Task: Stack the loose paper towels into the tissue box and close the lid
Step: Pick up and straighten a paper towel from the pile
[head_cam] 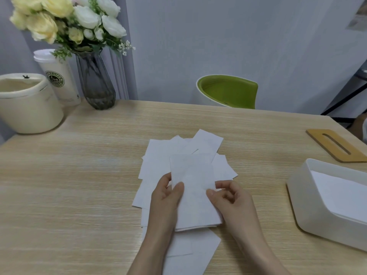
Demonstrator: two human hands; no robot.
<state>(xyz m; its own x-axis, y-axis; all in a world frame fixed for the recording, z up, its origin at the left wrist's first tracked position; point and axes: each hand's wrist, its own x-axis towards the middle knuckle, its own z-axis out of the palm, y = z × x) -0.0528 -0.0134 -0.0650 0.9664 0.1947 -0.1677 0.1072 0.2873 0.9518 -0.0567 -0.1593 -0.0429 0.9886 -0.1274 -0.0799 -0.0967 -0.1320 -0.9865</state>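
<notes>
Several loose white paper towels [158, 167] lie fanned out on the wooden table [79, 175] in the middle. Above them I hold a small gathered stack of towels [195, 187]. My left hand [165, 197] grips its left edge, thumb on top. My right hand [228, 197] pinches its right edge. The white tissue box [303, 197] stands open at the right with white towels inside. Its wooden lid [335, 144], with a long slot, lies flat on the table behind the box.
At the back left stand a cream bin [29, 108], a white lidded cup [59, 80] and a grey glass vase [95, 84] of flowers. A green and white chair [228, 90] sits behind the table's far edge.
</notes>
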